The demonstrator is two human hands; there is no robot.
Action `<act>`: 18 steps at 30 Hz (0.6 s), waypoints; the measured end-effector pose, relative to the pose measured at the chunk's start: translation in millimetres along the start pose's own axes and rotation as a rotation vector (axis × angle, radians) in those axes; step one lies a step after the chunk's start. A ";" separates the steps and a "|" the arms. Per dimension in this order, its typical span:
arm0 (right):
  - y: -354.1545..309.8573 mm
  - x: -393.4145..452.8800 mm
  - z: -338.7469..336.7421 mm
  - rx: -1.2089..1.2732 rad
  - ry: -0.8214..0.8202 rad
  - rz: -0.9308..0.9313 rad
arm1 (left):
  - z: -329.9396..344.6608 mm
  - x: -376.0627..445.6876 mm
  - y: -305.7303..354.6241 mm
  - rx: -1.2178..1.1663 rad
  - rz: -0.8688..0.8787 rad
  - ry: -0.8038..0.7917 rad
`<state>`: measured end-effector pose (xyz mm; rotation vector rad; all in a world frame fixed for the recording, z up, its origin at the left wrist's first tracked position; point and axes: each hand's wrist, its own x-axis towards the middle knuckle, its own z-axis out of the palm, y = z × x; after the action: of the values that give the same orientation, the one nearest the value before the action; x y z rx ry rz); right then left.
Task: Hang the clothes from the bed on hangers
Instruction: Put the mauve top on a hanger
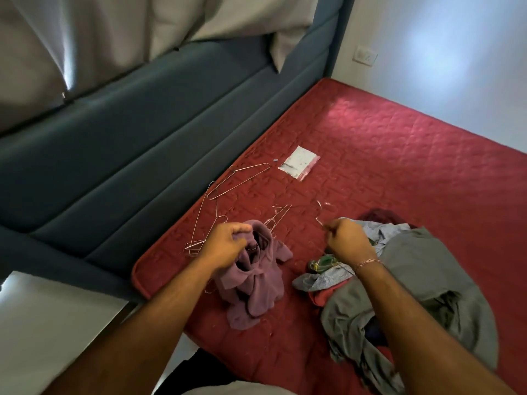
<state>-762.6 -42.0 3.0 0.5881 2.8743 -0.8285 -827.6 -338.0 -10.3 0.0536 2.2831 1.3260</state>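
Left hand [228,243] grips the mauve garment [253,280]; right hand [346,240] pinches a wire hanger [319,215].

Headboard: I see blue padded panels [159,132] along the mattress edge.
Curtains: beige [85,38], upper left (light leaking through).
Wall: white [456,67], with a socket [365,55].

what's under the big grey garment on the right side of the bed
Poking out from under the crumpled grey garment are a red cloth, a pale blue checked shirt and a dark blue patch. Anything deeper in the pile is covered.
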 end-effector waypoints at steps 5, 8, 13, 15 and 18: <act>-12.7 -18.3 -20.2 0.277 0.063 -0.089 | 2.3 -4.8 16.2 -0.019 0.057 0.014; -14.1 -29.1 -28.4 0.528 0.059 -0.192 | -5.7 -4.0 34.1 0.010 0.133 -0.012; -20.5 -46.7 -54.4 1.215 -0.301 -0.235 | -17.8 -10.3 76.4 -0.300 0.233 0.033; -21.1 -47.7 -61.1 1.199 -0.401 -0.256 | -19.6 -17.3 95.0 -0.494 0.224 0.024; -19.2 -44.5 -62.7 1.029 -0.376 -0.310 | -17.6 -24.7 119.5 -0.706 0.218 0.075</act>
<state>-728.0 -38.8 74.2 -0.0042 2.0453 -2.1886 -838.5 -296.0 105.1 0.0125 1.7751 2.2038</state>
